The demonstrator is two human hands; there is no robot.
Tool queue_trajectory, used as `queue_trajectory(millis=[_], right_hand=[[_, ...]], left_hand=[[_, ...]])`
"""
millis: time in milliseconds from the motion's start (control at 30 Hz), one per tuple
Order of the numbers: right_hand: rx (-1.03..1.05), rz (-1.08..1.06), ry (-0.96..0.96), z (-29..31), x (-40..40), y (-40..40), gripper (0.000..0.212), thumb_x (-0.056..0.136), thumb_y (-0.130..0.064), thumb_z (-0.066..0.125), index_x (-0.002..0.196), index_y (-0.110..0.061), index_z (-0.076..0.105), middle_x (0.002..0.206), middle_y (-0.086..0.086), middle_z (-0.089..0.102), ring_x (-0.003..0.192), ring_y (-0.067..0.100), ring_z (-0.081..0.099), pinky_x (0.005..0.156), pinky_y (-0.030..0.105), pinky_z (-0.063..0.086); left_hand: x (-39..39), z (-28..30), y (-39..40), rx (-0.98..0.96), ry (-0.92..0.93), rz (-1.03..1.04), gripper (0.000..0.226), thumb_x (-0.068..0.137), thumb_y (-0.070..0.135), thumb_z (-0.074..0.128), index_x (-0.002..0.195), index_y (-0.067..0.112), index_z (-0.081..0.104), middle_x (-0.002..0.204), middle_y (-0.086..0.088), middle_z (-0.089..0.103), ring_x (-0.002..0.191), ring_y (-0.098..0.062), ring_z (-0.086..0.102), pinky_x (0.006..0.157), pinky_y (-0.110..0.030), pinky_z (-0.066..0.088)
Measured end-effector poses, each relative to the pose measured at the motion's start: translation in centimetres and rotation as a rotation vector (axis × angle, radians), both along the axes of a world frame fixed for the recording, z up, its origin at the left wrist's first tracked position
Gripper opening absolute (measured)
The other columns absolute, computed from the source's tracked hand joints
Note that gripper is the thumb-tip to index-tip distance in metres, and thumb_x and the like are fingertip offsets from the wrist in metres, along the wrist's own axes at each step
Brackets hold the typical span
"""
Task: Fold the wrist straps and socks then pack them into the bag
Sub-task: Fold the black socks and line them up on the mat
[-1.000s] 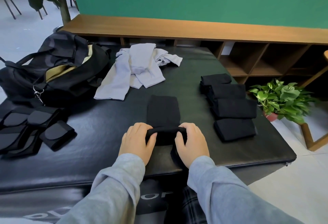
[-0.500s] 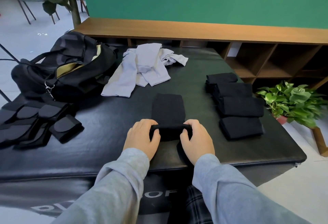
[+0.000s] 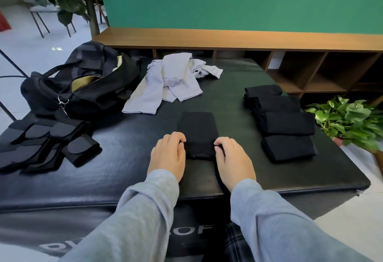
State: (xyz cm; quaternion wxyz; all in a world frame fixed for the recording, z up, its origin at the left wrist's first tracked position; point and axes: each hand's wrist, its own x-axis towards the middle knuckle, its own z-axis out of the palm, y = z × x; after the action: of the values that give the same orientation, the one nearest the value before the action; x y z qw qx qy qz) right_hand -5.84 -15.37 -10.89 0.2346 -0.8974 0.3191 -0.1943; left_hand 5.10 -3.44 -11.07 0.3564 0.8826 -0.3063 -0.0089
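Gripping the folded black sock (image 3: 198, 135) at its side edges with curled fingers, the left hand (image 3: 167, 156) and right hand (image 3: 234, 160) hold it on the black padded table (image 3: 128, 158).

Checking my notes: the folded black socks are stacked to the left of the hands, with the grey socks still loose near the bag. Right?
Not quite: the head view shows the folded black socks to the right of the hands; the grey socks do lie loose near the bag.

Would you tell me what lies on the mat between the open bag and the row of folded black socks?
In the head view, a loose heap of grey socks lies between the bag and the folded black socks.
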Motion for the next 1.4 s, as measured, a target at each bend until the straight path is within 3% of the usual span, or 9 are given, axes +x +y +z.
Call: queue_trajectory(millis=[100, 233, 367, 533, 733, 900, 1067, 1200, 1400], right_hand=[[-0.003, 0.023, 0.002, -0.1, 0.0, -0.1, 0.032, 0.090, -0.021, 0.048, 0.122, -0.027, 0.050, 0.122, -0.013, 0.047, 0.110, 0.008, 0.045, 0.086, 0.023, 0.038], [-0.062, 0.056, 0.136, 0.1, 0.2, -0.2, 0.055, 0.083, -0.021, 0.048, 0.137, -0.027, 0.039, 0.142, -0.013, 0.029, 0.127, 0.009, 0.027, 0.104, 0.024, 0.025], [-0.119, 0.054, 0.204, 0.1, 0.7, -0.2, 0.055, 0.089, -0.025, 0.042, 0.143, -0.030, 0.032, 0.153, -0.019, 0.016, 0.136, 0.006, 0.016, 0.107, 0.028, 0.018], [-0.083, 0.042, 0.151, 0.0, 0.6, -0.4, 0.046, 0.093, -0.021, 0.039, 0.138, -0.031, 0.037, 0.142, -0.019, 0.037, 0.131, 0.004, 0.027, 0.105, 0.025, 0.020], [-0.043, -0.007, 0.066, 0.2, 0.5, -0.3, 0.032, 0.092, -0.019, 0.045, 0.123, -0.025, 0.049, 0.124, -0.013, 0.051, 0.120, 0.010, 0.039, 0.097, 0.022, 0.024], [0.048, -0.048, -0.015, 0.6, 0.1, 0.0, 0.021, 0.093, -0.026, 0.046, 0.113, -0.021, 0.050, 0.099, -0.009, 0.047, 0.094, 0.015, 0.041, 0.086, 0.025, 0.032], [0.150, -0.077, -0.084, 0.5, 0.0, 0.2, 0.030, 0.093, -0.031, 0.047, 0.121, -0.023, 0.042, 0.100, -0.006, 0.055, 0.095, 0.019, 0.044, 0.086, 0.033, 0.040], [0.124, -0.067, -0.064, 0.3, 0.0, 0.1, 0.028, 0.094, -0.034, 0.047, 0.119, -0.024, 0.040, 0.080, -0.012, 0.046, 0.088, 0.021, 0.046, 0.081, 0.032, 0.040], [-0.046, 0.004, 0.010, 0.3, 0.1, -0.1, 0.011, 0.098, -0.031, 0.041, 0.102, -0.024, 0.048, 0.076, -0.012, 0.049, 0.082, 0.018, 0.047, 0.085, 0.033, 0.038]], left_hand=[[0.1, -0.1, -0.2, 0.049, -0.073, -0.014, 0.016, 0.094, 0.028, 0.044, 0.109, 0.029, 0.050, 0.115, 0.011, 0.047, 0.104, -0.012, 0.042, 0.089, -0.022, 0.026], [0.0, -0.3, -0.3, 0.118, -0.094, -0.032, 0.041, 0.085, 0.038, 0.054, 0.123, 0.030, 0.043, 0.135, 0.015, 0.032, 0.122, -0.008, 0.032, 0.100, -0.024, 0.021], [0.1, -0.4, -0.5, 0.202, -0.101, -0.039, 0.049, 0.087, 0.034, 0.049, 0.134, 0.030, 0.038, 0.147, 0.014, 0.020, 0.135, -0.006, 0.017, 0.107, -0.027, 0.014], [0.2, -0.4, -0.4, 0.203, -0.108, -0.028, 0.049, 0.090, 0.022, 0.039, 0.138, 0.031, 0.033, 0.143, 0.016, 0.033, 0.132, -0.004, 0.023, 0.106, -0.025, 0.015], [0.2, -0.2, -0.4, 0.080, -0.098, -0.028, 0.036, 0.089, 0.017, 0.046, 0.122, 0.030, 0.046, 0.132, 0.016, 0.042, 0.123, -0.007, 0.034, 0.099, -0.023, 0.020], [-0.1, 0.4, -0.3, -0.012, 0.060, 0.055, 0.036, 0.092, 0.029, 0.048, 0.127, 0.029, 0.043, 0.122, 0.005, 0.050, 0.114, -0.020, 0.043, 0.096, -0.030, 0.034], [-0.3, 0.3, -0.2, -0.076, 0.115, 0.088, 0.039, 0.092, 0.032, 0.048, 0.130, 0.026, 0.037, 0.118, 0.003, 0.053, 0.109, -0.022, 0.046, 0.093, -0.031, 0.037], [-0.3, 0.4, -0.3, -0.071, 0.112, 0.107, 0.033, 0.094, 0.034, 0.047, 0.125, 0.025, 0.038, 0.112, 0.004, 0.052, 0.102, -0.021, 0.047, 0.089, -0.033, 0.041], [-0.3, 0.7, -0.3, 0.012, -0.006, 0.090, 0.020, 0.097, 0.033, 0.041, 0.115, 0.025, 0.045, 0.096, 0.006, 0.048, 0.099, -0.021, 0.044, 0.087, -0.034, 0.039]])
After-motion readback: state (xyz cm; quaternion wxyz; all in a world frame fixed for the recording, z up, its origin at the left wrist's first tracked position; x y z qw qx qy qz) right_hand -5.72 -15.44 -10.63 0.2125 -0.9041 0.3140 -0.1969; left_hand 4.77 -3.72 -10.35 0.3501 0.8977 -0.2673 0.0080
